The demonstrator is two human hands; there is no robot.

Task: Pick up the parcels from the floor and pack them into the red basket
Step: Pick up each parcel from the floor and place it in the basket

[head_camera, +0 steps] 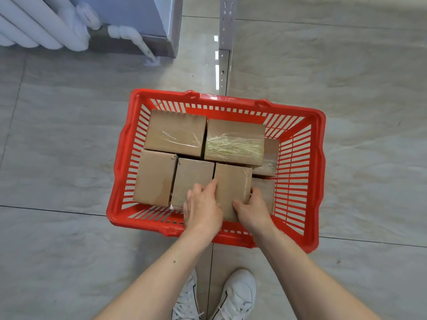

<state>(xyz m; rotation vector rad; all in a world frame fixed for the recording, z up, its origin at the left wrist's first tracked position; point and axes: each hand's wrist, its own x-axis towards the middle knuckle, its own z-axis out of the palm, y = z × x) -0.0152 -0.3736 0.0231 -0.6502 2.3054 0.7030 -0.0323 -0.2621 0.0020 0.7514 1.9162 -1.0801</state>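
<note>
The red basket stands on the tiled floor, filled with several brown cardboard parcels. Two taped parcels lie side by side along the far wall. Upright parcels fill the near row. Both my hands hold one near-row parcel from either side. My left hand grips its left edge, fingers slipped between it and the neighbouring parcel. My right hand clasps its right edge. More parcels sit partly hidden at the basket's right.
A white radiator and its pipe run along the wall at top left. A grey metal upright stands beyond the basket. My white shoes are on the floor just behind the basket's near rim.
</note>
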